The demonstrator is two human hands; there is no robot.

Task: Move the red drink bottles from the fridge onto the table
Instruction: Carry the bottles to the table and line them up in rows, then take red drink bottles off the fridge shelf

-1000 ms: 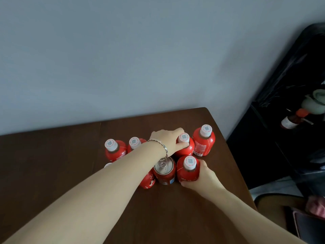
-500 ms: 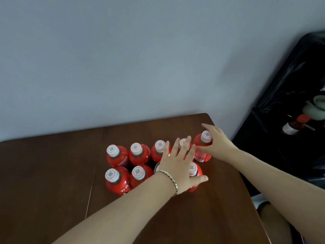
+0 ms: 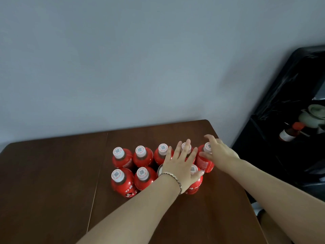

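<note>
**A:** How far along is it?

**B:** Mostly done, I'd judge. Eight red plastic drink bottles with white caps (image 3: 123,184) stand upright on the dark brown wooden desk (image 3: 52,173), packed into two rows that touch. A silver-topped can (image 3: 159,170) sits in the front row, largely hidden.

**A:** Anything left in the fridge?

**B:** The black open cabinet (image 3: 281,155) to the right may be the fridge. I see no red bottle inside it, only a pale teapot and a brown bottle, but much of it is dark or out of frame.

**A:** And the hands?

**B:** The left hand (image 3: 179,166), with a bracelet (image 3: 173,177) on its wrist, is spread flat above the right part of the cluster. Its fingers (image 3: 179,148) are straight and apart, with the thumb beside the cap of the front right bottle (image 3: 193,187). I can't tell whether the palm touches the caps.

**A:** The right?

**B:** The right hand (image 3: 221,154) is at the back row's right-end bottle (image 3: 204,164). Its fingers (image 3: 210,137) arch over the cap and the thumb is against the shoulder. Whether it actually grips, I can't tell.
</note>
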